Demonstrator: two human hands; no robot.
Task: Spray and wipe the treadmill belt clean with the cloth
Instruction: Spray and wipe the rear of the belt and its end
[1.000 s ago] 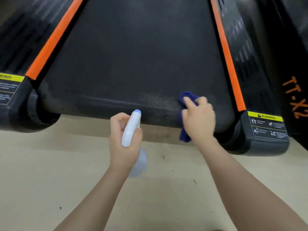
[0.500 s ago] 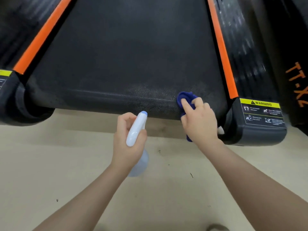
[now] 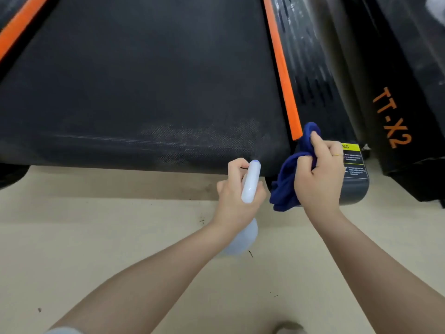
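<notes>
My left hand (image 3: 237, 201) grips the white spray bottle (image 3: 250, 183), fingers curled round its neck, nozzle toward the treadmill belt (image 3: 144, 80). My right hand (image 3: 317, 174) bunches the blue cloth (image 3: 286, 184) in curled fingers at the belt's rear right corner, beside the orange strip (image 3: 281, 68).

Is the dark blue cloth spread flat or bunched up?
Bunched: the dark blue cloth hangs crumpled from the right hand, off the black treadmill belt.

The black textured belt (image 3: 144, 80) lay flat, showing a pale hazy patch near its rear edge. The dark blue cloth (image 3: 286, 184) — bunched — hung at the belt's right rear corner.
</notes>
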